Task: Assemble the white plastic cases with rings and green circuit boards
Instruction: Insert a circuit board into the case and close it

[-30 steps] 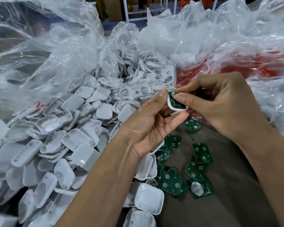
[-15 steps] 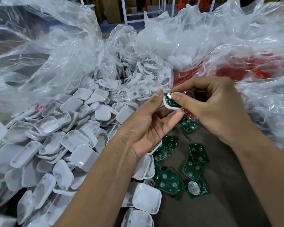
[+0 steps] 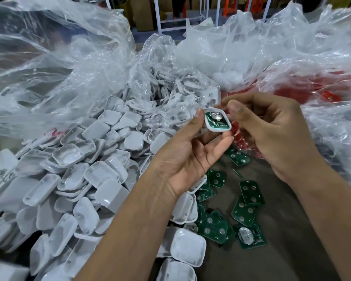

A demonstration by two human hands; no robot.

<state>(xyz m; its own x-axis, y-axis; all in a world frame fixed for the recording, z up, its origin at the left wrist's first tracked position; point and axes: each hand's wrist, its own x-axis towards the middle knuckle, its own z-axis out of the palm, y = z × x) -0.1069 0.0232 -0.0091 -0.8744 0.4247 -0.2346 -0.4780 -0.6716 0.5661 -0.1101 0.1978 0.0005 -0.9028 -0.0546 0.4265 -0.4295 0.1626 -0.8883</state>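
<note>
My left hand [image 3: 187,153] pinches a white plastic case [image 3: 217,121] between fingertip and thumb, above the table. A green circuit board with a round metal battery clip lies inside the case, facing up. My right hand [image 3: 272,128] is just to the right of the case, fingers curled, its thumb tip at the case's upper right corner. I cannot tell whether it holds anything. Loose green circuit boards [image 3: 249,201] lie on the brown table below my hands. A big heap of white cases [image 3: 85,179] fills the left side.
Clear plastic bags [image 3: 69,67] billow behind and around the heap. A bag of red parts [image 3: 312,92] lies at the right behind my right hand. Bare brown table [image 3: 292,250] shows at the lower right. White frames stand in the far background.
My right thumb has lifted off the board in the case and drawn slightly right, so the board and its metal clip now show. Both hands stay at about the same spot.
</note>
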